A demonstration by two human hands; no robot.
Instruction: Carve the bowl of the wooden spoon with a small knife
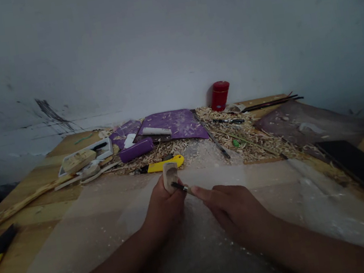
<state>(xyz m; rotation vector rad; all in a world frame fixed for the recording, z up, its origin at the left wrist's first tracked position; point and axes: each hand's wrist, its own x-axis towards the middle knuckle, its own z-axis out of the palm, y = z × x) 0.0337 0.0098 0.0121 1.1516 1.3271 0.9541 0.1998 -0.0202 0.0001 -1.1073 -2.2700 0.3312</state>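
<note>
My left hand (163, 207) grips a small pale wood block (170, 177) upright, its top standing above the fingers. My right hand (234, 206) pinches a slim carving tool with a dark handle (179, 187) between thumb and fingers. The metal end of that tool is at the block's lower right side, though the contact point is too small to make out. Both hands hover over a translucent plastic sheet (194, 225) dusted with wood chips, and the fingers hide the block's lower part.
Just beyond the hands lies a yellow utility knife (165, 163) by heaped wood shavings (236, 140). Farther back are a purple mat (174, 126) and a red canister (220, 96) against the wall. A black flat slab (359, 172) lies right; a long stick (18, 204) lies left.
</note>
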